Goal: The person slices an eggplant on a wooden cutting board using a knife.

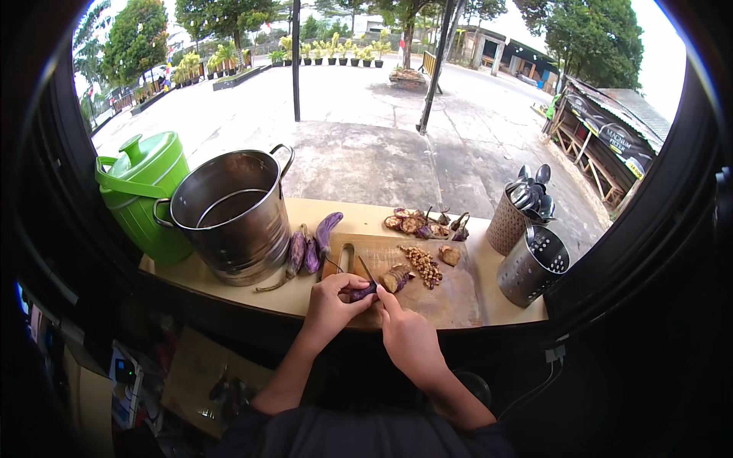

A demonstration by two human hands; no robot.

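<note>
My left hand (pixel 332 306) grips a purple eggplant (pixel 361 293) over the wooden cutting board (pixel 449 303). In my right hand (pixel 409 335) is a knife (pixel 366 268); its blade points away from me and meets the eggplant, while the handle is hidden in my fist. Sliced eggplant (pixel 396 278) lies just beyond my right fingers. Beside it are a strip of small brown chopped pieces (pixel 424 266) and a single cut chunk (pixel 449 255). Whole eggplants (pixel 311 255) rest left of the board, one curved eggplant (pixel 326 229) reaching its edge.
A large steel pot (pixel 246 246) and a green lidded bucket (pixel 143 212) stand at the left. Eggplant slices and stem ends (pixel 424 224) lie behind the board. Two perforated holders, one brown (pixel 504 223) with spoons and one steel (pixel 524 280), stand right. The wooden counter (pixel 366 214) borders an open window.
</note>
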